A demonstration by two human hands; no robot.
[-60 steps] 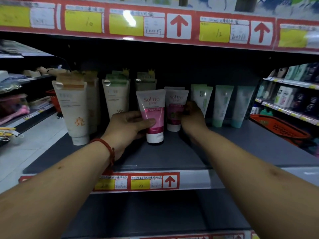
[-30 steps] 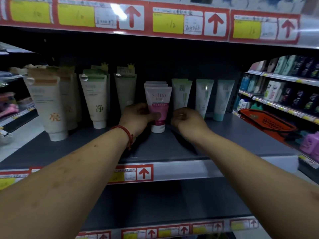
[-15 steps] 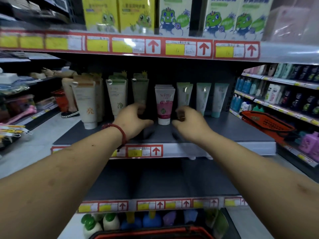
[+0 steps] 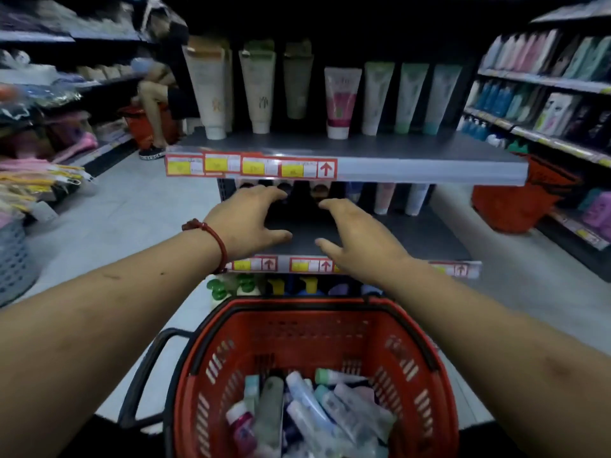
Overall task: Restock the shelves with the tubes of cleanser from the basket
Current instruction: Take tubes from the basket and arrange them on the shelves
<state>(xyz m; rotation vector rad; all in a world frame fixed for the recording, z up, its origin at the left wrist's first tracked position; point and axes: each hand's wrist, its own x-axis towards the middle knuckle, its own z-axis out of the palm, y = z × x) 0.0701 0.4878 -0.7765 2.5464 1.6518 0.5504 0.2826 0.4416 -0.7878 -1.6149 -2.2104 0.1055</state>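
A red basket [image 4: 410, 355] stands low in front of me with several cleanser tubes [image 4: 307, 411] lying in it. On the upper grey shelf [image 4: 429, 150] a pink and white tube [image 4: 340, 100] stands upright among cream and green tubes. My left hand [image 4: 251, 219] and my right hand [image 4: 357, 236] hover side by side above the basket, in front of the lower shelf [image 4: 413, 236]. Both hold nothing and their fingers are loosely spread.
A second red basket [image 4: 515, 206] sits on the floor at the right, below shelves of bottles [image 4: 545, 104]. A person's legs [image 4: 152, 104] and another red basket are at the back left. A grey basket [image 4: 13, 259] stands at the far left.
Both hands have let go of the pink tubes on the upper shelf and drawn back and down. My view has dropped, bringing the basket of tubes into sight.
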